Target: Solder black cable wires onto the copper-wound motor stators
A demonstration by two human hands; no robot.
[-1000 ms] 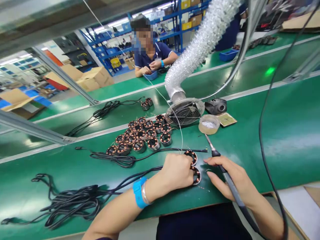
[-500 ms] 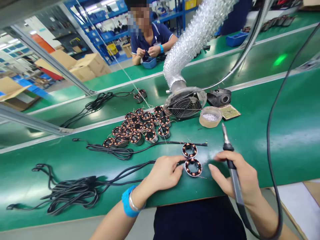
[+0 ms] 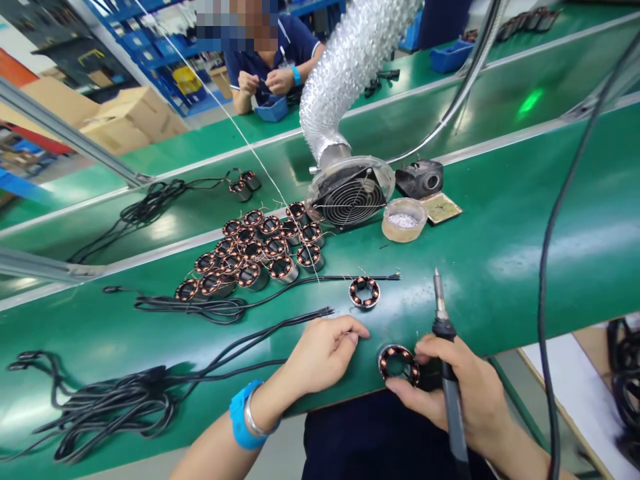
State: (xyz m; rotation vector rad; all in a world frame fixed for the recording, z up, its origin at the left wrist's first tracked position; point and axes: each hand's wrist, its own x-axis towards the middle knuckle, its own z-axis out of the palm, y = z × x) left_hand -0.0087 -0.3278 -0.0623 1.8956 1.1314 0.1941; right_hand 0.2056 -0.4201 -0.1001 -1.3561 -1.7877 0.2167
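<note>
My right hand [image 3: 470, 393] holds a soldering iron [image 3: 453, 407], its tip pointing away from me. Between the thumb and fingers of this same hand is a ring-shaped motor stator [image 3: 399, 364] with copper windings, tilted near the bench's front edge. My left hand [image 3: 327, 350] rests over the green bench, thumb against the index finger, and no object shows at its fingertips. Just behind it lies the bare-wire end of a black cable [image 3: 300, 320]. Another stator [image 3: 365, 293] sits beyond my left fingertips, near a second cable's end.
Several stators [image 3: 250, 273] stand grouped at the back left. A fume extractor fan [image 3: 350, 199] with a silver duct, a round solder dish [image 3: 404, 223] and a square pad [image 3: 442, 208] are behind. Coiled cables [image 3: 115, 413] lie left. A co-worker [image 3: 273, 60] sits opposite.
One stator has moved from beside my left fingertips toward me and right, into my right hand's grasp. My left hand has let go of it. The camera view has shifted slightly.
</note>
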